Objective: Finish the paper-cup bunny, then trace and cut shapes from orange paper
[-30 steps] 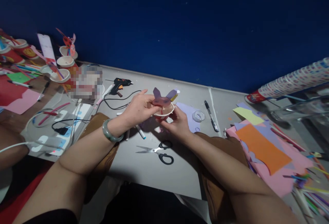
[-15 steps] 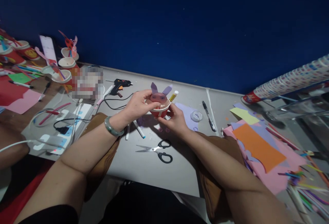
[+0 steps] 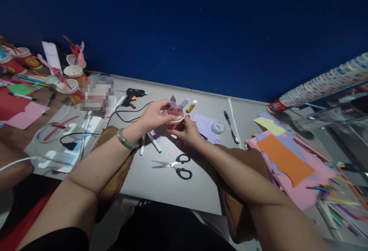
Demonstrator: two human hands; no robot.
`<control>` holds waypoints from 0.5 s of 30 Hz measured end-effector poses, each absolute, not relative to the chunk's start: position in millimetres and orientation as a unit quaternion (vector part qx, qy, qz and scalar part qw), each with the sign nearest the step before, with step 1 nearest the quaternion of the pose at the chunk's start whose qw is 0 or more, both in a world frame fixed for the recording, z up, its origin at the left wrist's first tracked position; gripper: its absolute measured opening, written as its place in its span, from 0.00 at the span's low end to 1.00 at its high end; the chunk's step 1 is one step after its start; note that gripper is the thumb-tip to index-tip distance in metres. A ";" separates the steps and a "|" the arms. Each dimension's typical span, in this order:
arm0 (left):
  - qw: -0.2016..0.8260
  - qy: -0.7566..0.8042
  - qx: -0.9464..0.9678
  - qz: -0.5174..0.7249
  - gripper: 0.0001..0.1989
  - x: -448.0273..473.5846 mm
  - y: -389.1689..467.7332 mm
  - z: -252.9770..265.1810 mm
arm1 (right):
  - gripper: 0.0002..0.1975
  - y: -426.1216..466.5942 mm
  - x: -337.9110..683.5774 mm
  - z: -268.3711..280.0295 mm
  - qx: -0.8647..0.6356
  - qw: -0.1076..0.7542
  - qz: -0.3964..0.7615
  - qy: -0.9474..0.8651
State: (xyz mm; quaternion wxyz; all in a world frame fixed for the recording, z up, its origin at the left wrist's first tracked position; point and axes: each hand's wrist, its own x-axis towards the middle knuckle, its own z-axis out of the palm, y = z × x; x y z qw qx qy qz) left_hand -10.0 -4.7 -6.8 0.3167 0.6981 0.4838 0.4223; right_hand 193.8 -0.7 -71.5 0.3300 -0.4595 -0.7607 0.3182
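Both hands hold a red-and-white paper cup (image 3: 174,125) above the table. A pinkish rounded cutout (image 3: 174,110) with two purple pointed ears rises at its rim. My left hand (image 3: 155,116) is closed, thumb over the rim near the cutout. My right hand (image 3: 189,131) is closed on the cup's right side and underside; some fingers are hidden behind it. Just beyond the cup stands a yellow glue stick (image 3: 191,106) with a white cap. Scissors (image 3: 174,165) lie with parted blades on the table nearer me, and white markers (image 3: 154,142) lie below my left hand.
A black glue gun (image 3: 134,96) and a power strip (image 3: 77,143) with cables lie left. Right are clear tape (image 3: 217,127), a black pen (image 3: 231,127), orange paper (image 3: 284,159) and a long stack of paper cups (image 3: 322,84). Another person's arm (image 3: 14,155) shows at far left.
The cup has shifted slightly left and tilted a little in my hands, uncovering more of the glue stick behind it. The whole view has turned slightly. Both hands keep their hold.
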 end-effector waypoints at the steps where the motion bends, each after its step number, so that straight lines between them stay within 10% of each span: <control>1: 0.321 0.485 0.697 0.419 0.12 -10.3 -4.1 -7.9 | 0.28 0.5 193.3 -72.2 -0.470 0.321 0.317 -0.759; 15: 0.430 0.432 0.577 0.544 0.28 -21.8 9.7 -18.3 | 0.30 7.5 185.2 -75.4 -0.461 0.322 0.300 -0.771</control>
